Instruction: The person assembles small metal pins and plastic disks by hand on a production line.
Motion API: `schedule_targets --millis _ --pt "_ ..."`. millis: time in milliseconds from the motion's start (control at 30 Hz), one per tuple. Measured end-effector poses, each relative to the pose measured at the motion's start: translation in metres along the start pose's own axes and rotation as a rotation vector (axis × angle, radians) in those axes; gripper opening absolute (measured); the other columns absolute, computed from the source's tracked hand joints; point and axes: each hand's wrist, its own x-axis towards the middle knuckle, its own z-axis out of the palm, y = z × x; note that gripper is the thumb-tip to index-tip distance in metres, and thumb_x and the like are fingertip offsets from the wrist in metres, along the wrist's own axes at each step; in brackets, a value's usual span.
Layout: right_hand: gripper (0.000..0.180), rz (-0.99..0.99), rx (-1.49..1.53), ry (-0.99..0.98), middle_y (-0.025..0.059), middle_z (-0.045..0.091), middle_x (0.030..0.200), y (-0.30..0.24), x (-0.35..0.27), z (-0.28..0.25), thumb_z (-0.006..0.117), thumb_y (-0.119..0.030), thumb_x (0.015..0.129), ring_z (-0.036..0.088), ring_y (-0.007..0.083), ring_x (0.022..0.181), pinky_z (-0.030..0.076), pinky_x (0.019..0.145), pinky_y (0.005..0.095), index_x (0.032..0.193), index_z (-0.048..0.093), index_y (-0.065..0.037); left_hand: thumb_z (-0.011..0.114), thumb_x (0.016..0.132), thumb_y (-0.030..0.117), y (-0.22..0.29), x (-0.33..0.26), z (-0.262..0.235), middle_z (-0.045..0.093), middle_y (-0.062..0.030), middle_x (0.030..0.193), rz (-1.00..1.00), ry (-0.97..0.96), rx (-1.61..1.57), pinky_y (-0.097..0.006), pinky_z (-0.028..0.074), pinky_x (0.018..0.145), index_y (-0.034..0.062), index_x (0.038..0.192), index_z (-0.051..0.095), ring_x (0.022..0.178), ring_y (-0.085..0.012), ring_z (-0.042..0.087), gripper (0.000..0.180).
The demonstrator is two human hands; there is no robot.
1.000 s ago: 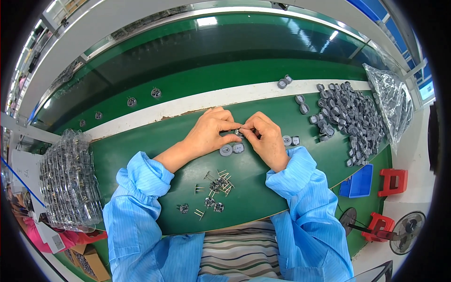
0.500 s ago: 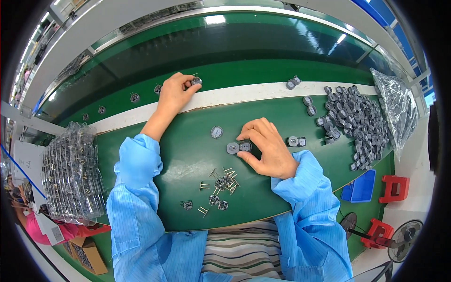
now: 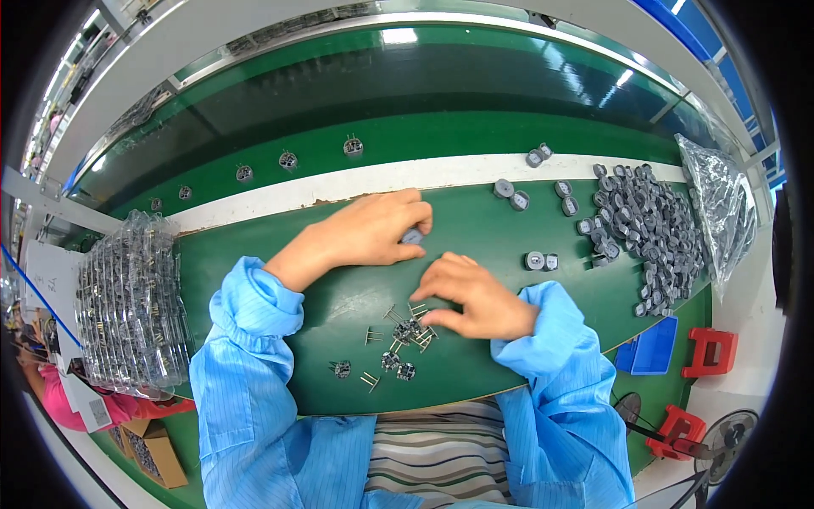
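My left hand point(image 3: 373, 231) is curled over the green work mat point(image 3: 254, 280) with a small grey round part point(image 3: 413, 237) pinched at its fingertips. My right hand point(image 3: 473, 297) rests just below and to the right, fingers bent down onto a scatter of small metal pin pieces point(image 3: 405, 332); whether it grips one is hidden. Both forearms wear light blue sleeves. A large heap of the same grey round parts point(image 3: 644, 225) lies at the right of the mat, and two loose ones point(image 3: 538, 260) sit between it and my hands.
Stacked clear plastic trays point(image 3: 127, 310) stand at the left. Several finished parts point(image 3: 353, 146) ride on the dark green conveyor belt beyond the white strip. A clear plastic bag point(image 3: 721, 204), a blue bin point(image 3: 649, 348) and red pieces point(image 3: 708, 352) sit at the right.
My left hand has come back from the conveyor belt to the mat and now holds a grey part. My right hand has shifted down onto the metal pins.
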Motion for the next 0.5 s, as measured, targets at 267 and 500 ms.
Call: schedule_targets --millis 267,500 --pt "0.018 -0.035 -0.119 -0.05 0.0024 0.061 0.107 0.007 -0.002 0.012 0.081 -0.02 0.09 0.057 0.0252 0.106 0.043 0.091 0.0393 0.105 0.076 -0.013 0.079 0.089 0.015 -0.002 0.017 0.033 0.061 -0.0105 0.109 0.112 0.279 -0.227 -0.043 0.056 0.08 0.0073 0.117 0.066 0.097 -0.0305 0.067 0.032" --pt "0.016 -0.053 -0.115 -0.108 0.0041 0.061 0.114 -0.005 0.005 0.013 0.081 -0.014 0.089 0.056 0.0263 0.11 0.043 0.092 0.0411 0.101 0.072 -0.011 0.086 0.084 0.027 -0.008 0.014 0.033 0.063 -0.011 0.108 0.034 0.356 -0.095 -0.042 0.054 0.077 0.006 0.109 0.064 0.093 -0.0315 0.066 0.039"
